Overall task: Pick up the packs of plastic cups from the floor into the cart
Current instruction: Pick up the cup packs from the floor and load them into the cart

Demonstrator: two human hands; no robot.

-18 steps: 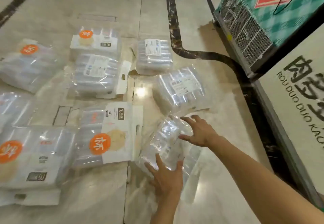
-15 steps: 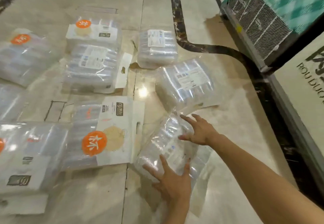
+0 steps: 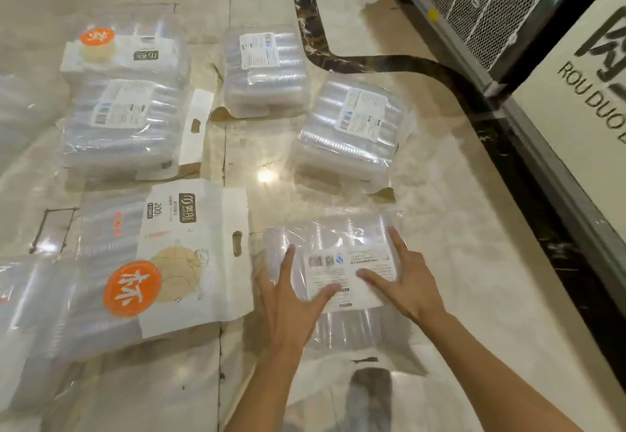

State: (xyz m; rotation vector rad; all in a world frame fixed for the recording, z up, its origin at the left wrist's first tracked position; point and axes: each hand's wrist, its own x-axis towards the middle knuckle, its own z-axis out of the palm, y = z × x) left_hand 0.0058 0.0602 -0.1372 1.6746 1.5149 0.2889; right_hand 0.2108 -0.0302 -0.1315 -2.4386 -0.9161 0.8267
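A clear pack of plastic cups point(image 3: 338, 238) with a white printed label lies flat on the marble floor just in front of me. My left hand point(image 3: 291, 299) grips its near left side, thumb on the label. On the right side my right hand point(image 3: 408, 282) holds it with fingers spread over the label. Several more packs lie around: one with an orange round mark point(image 3: 162, 262) to the left, two clear ones point(image 3: 352, 127) point(image 3: 264, 72) beyond, and a stacked pair point(image 3: 125, 120) at far left. I cannot make out a cart.
A metal mesh panel point(image 3: 474, 8) and a white board with dark lettering point(image 3: 576, 100) stand along the right, edged by a grey rail point(image 3: 559, 188). A black inlay strip point(image 3: 372, 61) curves across the floor. More packs run off the left edge.
The pack between my hands has turned from slanted and half-raised to flat with its label up. Both hands have shifted onto its top and sides; the view has moved closer.
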